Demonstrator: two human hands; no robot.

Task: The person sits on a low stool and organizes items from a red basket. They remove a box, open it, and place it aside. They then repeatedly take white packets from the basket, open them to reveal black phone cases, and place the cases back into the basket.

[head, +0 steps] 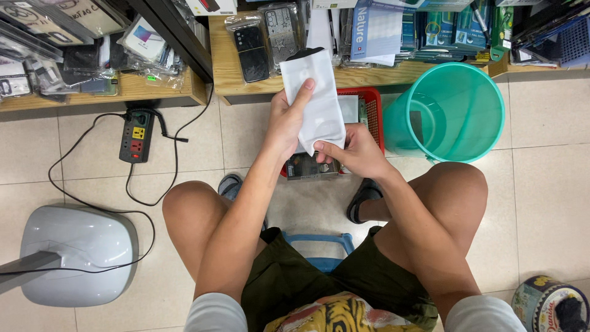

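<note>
I see the white pouch [316, 98] held up in front of me, above the red basket [369, 107] and between my knees, both hands on it. My left hand [287, 120] wraps the left edge, fingers laid flat across the front, thumb behind as far as I can tell. My right hand [351, 150] pinches the bottom right corner between thumb and forefinger. A dark item pokes out at the pouch's top end; I cannot tell what it is.

Handling guess: the pouch looks light and thin, a soft plastic or padded sleeve that bends under the fingers. The surface looks smooth, probably a bit slippery, so a pinch at one corner alone seems weak. Whatever sits inside seems flat and stiffer than the sleeve, so gripping across the middle, where the left hand sits, looks like the firm spot. Edges and corners work for pulling or peeling only. Not fragile-looking from outside, contents unknown.

Around it: a dark boxed item [310, 167] lies just under the hands at the basket's near edge. A teal bucket [458, 114] stands right of the basket. A wooden shelf [230, 80] behind carries packaged phone cases. A power strip [136, 135] and a grey fan base [77, 255] sit on the tile floor to the left. A round tin [547, 304] sits bottom right.
</note>
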